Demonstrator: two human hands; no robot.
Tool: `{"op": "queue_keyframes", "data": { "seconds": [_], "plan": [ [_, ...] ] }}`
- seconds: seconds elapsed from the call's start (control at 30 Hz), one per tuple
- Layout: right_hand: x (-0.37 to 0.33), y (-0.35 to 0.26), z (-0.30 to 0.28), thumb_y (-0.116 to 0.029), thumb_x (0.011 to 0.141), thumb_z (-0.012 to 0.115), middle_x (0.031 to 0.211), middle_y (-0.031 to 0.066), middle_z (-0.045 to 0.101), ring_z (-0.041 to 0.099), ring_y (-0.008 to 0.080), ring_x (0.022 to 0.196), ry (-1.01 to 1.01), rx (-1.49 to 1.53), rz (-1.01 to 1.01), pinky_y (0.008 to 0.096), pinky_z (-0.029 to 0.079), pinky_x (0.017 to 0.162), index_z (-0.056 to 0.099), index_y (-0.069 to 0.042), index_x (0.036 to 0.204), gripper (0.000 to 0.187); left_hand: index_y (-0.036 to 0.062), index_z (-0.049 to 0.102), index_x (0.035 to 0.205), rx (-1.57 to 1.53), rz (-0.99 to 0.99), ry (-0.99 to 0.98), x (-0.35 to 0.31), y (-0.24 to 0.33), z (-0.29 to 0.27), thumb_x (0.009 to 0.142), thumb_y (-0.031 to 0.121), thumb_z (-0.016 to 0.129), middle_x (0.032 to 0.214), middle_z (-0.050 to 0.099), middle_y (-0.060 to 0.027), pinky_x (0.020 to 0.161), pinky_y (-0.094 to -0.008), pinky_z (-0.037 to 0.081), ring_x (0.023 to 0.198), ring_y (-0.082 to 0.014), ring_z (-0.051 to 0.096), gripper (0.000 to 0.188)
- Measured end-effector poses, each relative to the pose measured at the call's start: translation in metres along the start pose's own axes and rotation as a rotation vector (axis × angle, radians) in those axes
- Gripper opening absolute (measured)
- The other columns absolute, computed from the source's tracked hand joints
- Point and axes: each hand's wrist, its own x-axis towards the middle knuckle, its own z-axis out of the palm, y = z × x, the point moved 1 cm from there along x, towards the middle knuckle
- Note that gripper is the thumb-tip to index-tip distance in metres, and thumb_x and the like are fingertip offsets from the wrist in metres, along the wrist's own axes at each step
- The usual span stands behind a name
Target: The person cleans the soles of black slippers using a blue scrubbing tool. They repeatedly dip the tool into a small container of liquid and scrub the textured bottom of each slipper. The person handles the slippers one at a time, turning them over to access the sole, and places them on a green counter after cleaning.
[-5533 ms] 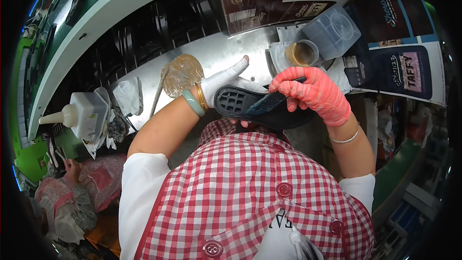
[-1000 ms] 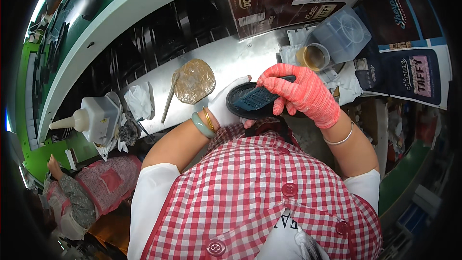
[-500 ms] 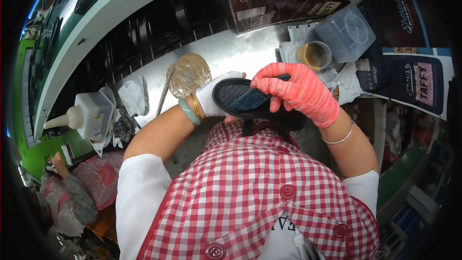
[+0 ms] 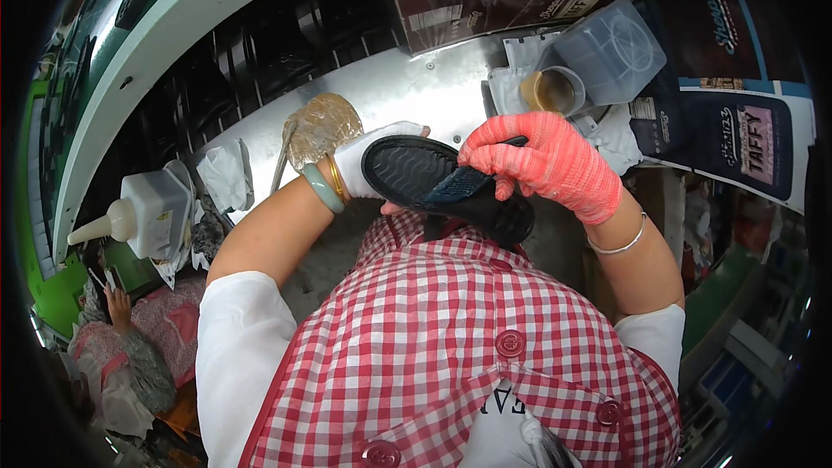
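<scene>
A black sandal sole (image 4: 406, 172) with a wavy-grooved footbed lies slanted in front of my apron. My left hand (image 4: 373, 157), in a white glove, is closed round its left end from beneath, with some fingertips bare. Across the middle of the sole runs a dark blue textured strap (image 4: 457, 184). My right hand (image 4: 550, 165), in a coral knitted glove, pinches the strap's upper end, whose dark tip sticks out above the fingers. The sole's other end (image 4: 511, 221) shows below my right hand.
On the metal bench (image 4: 416, 91) lies a plastic-wrapped round brown object (image 4: 325, 126). At right stand a cup (image 4: 555, 91) and a clear plastic container (image 4: 611, 52), near printed cartons (image 4: 464, 0). A nozzle bottle (image 4: 152, 212) is at left; beyond it, another person's hand (image 4: 118, 308).
The view has shifted slightly. My right hand and the strap end have moved a little to the right relative to the sole, and more of the sole's lower end shows. Both grips continue.
</scene>
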Motion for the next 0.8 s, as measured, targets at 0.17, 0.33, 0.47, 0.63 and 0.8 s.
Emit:
{"op": "queue_keyframes", "data": {
  "seconds": [0.17,0.33,0.47,0.63,0.8],
  "plan": [
    [-0.012,0.000,-0.007,-0.022,0.082,0.063,0.076,0.0033,0.063,0.056,0.0082,0.057,0.012,-0.013,0.025,0.0210,0.044,0.053,0.066,-0.002,0.094,0.023,-0.0069,0.061,0.090,0.233,0.047,-0.200,-0.001,0.009,-0.002,0.093,0.040,0.042,0.074,0.064,-0.0205,0.047,-0.0363,0.050,0.054,-0.0279,0.061,0.051],
    [-0.028,0.018,-0.016,-0.016,0.083,0.058,0.079,0.0026,0.063,0.056,0.0075,0.062,0.058,0.017,0.028,0.0205,0.047,0.057,0.066,0.000,0.093,0.020,-0.0013,0.056,0.103,-0.231,-0.274,-0.344,0.004,0.004,-0.020,0.092,0.029,0.049,0.090,0.063,-0.0133,0.068,-0.0306,0.049,0.076,-0.0196,0.059,0.033],
    [-0.038,0.025,-0.021,-0.013,0.083,0.060,0.079,0.0014,0.063,0.054,0.0061,0.064,0.157,0.045,-0.014,0.0188,0.046,0.058,0.066,0.001,0.095,0.019,0.0002,0.055,0.103,-0.357,-0.326,-0.636,0.004,0.013,-0.016,0.094,0.031,0.044,0.087,0.063,-0.0130,0.065,-0.0299,0.049,0.071,-0.0196,0.059,0.034],
    [-0.020,0.022,0.003,-0.004,0.078,0.069,0.089,0.0074,0.066,0.062,0.0137,0.081,0.195,0.065,-0.570,0.0245,0.049,0.073,0.066,0.002,0.096,0.019,-0.0020,0.057,0.093,-0.243,-0.264,-0.649,0.003,0.019,0.015,0.095,0.041,0.032,0.071,0.061,-0.0163,0.045,-0.0350,0.044,0.049,-0.0256,0.054,0.050],
    [-0.011,0.026,0.015,-0.009,0.071,0.073,0.094,0.0124,0.067,0.064,0.0246,0.087,0.120,-0.401,-0.847,0.0313,0.051,0.078,0.066,-0.001,0.093,0.024,-0.0029,0.058,0.091,-0.251,-0.260,-0.526,-0.003,0.022,0.023,0.093,0.046,0.034,0.066,0.061,-0.0173,0.041,-0.0365,0.042,0.043,-0.0276,0.051,0.054]
  ]
}}
